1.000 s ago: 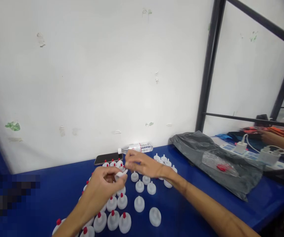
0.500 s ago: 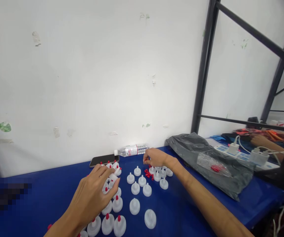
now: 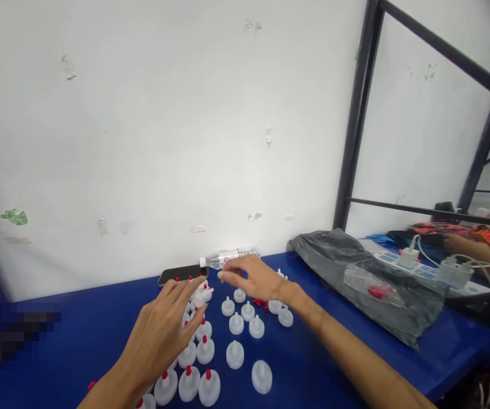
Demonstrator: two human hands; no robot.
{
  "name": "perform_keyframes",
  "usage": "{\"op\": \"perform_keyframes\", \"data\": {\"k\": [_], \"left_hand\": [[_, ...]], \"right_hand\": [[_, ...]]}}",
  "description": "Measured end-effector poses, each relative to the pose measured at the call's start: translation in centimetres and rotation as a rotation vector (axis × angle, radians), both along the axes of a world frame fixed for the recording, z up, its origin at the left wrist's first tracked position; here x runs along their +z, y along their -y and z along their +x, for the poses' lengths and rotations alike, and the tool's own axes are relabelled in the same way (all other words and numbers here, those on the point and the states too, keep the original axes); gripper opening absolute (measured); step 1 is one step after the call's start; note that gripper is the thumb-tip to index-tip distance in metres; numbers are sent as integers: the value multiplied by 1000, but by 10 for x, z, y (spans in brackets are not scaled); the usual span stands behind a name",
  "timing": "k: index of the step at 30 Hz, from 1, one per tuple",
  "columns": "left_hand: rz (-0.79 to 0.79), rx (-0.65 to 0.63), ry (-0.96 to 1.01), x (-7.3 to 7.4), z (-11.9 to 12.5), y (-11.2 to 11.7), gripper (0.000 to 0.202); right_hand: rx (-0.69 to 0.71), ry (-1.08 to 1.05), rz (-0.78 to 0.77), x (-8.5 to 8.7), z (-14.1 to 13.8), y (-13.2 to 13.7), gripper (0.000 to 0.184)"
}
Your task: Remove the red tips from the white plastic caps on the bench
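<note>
White plastic, tilted: one nozzle cap (image 3: 200,297) between thumb and fingers of the left hand (image 3: 160,321), over the blue tabletop (image 3: 78,329). Seemingly clamped on the cap, with thumb below and fingers above, though partly hidden at the contact. Bare nozzle slanting rightward, long axis running roughly from left palm towards the right hand (image 3: 256,278). Nearer to the cap by far: the left. Just to the right, apart from the cap: the right grip, fingertips close together and pointing left at the nozzle. Cannot tell its contents, if any. Around the left hand, red-tipped caps (image 3: 189,383) in close rows; farther right, bare caps (image 3: 236,325), more loosely spread, and loose red tips (image 3: 262,304) just beside the right wrist. By the wall (image 3: 185,113), a phone (image 3: 170,275) and a clear bottle (image 3: 219,259); well to the right, a grey bag (image 3: 326,258) under a clear packet (image 3: 353,277).
</note>
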State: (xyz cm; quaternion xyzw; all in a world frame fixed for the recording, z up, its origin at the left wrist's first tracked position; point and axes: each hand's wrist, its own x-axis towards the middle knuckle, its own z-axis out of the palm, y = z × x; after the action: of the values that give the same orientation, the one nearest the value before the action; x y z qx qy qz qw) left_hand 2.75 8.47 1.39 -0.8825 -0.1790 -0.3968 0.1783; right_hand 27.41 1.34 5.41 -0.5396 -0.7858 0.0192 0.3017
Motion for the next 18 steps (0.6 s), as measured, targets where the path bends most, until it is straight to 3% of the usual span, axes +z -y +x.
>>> {"op": "perform_keyframes", "data": {"k": [3,6,9,13,18], "left_hand": [[-12,2,-24,-5,-1,-2,39],[-25,-4,-48,-6,-2,-3,43],[-46,-7,-16,-2,-1,-2,48],[-98,36,43,6,-3,-1,35],[-93,53,41,9,-7,-4,30]], "right_hand": [[111,56,128,-6,-28,5,29],[115,122,212,-11,-37,4,17],[-1,158,266,-11,-31,1,17],[-226,241,234,-15,-14,-5,19],[-241,304,157,-35,0,-17,13]]}}
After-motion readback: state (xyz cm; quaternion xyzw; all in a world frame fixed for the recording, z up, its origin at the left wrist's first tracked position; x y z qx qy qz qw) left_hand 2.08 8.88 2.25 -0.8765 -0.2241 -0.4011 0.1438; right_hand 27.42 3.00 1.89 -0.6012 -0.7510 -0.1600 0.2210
